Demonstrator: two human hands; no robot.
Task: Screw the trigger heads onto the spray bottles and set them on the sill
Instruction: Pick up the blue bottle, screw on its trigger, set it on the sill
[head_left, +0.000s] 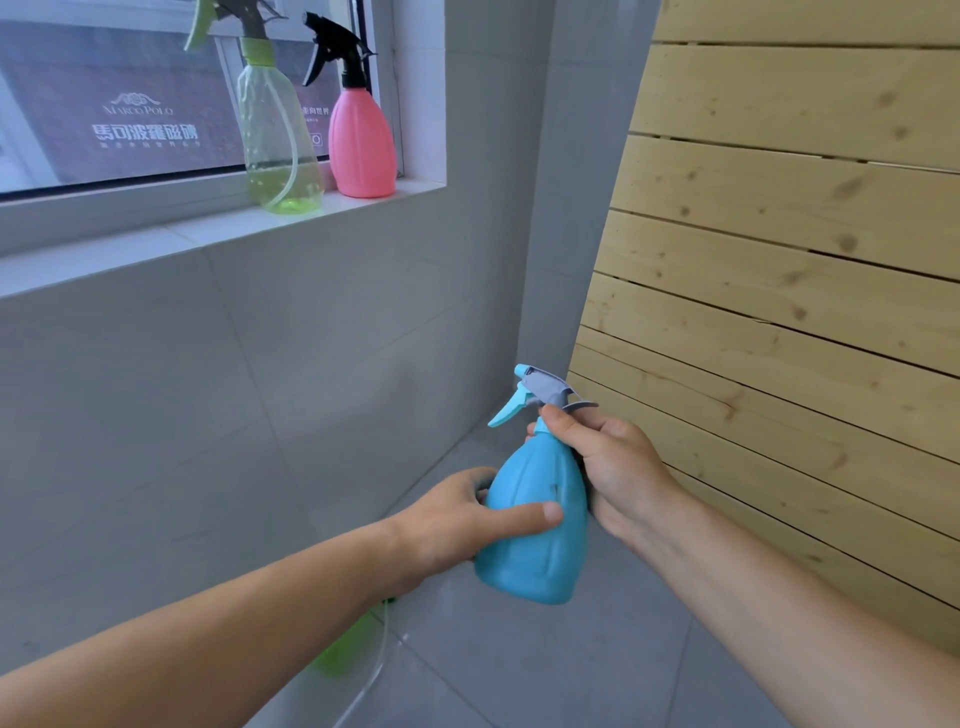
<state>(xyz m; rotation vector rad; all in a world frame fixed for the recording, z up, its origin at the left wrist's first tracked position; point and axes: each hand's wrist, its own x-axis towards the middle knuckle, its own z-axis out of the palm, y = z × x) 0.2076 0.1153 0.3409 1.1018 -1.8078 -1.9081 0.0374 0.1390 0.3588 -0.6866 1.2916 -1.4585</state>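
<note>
I hold a blue spray bottle (530, 540) in the air, low and right of centre. My left hand (457, 519) grips its body from the left, thumb across the front. My right hand (613, 467) is closed around its neck, just under the grey and blue trigger head (540, 391), which sits on the bottle and points left. On the white window sill (156, 244) above stand a clear green bottle (278, 140) with a green trigger head and, to its right, a pink bottle (362, 145) with a black trigger head. Both are upright.
A slatted wooden panel (779, 260) leans against the wall on the right. Grey tiles cover the wall and floor. On the floor under my left forearm lies a green object with a thin clear tube (343, 654), partly hidden. The sill's left stretch is bare.
</note>
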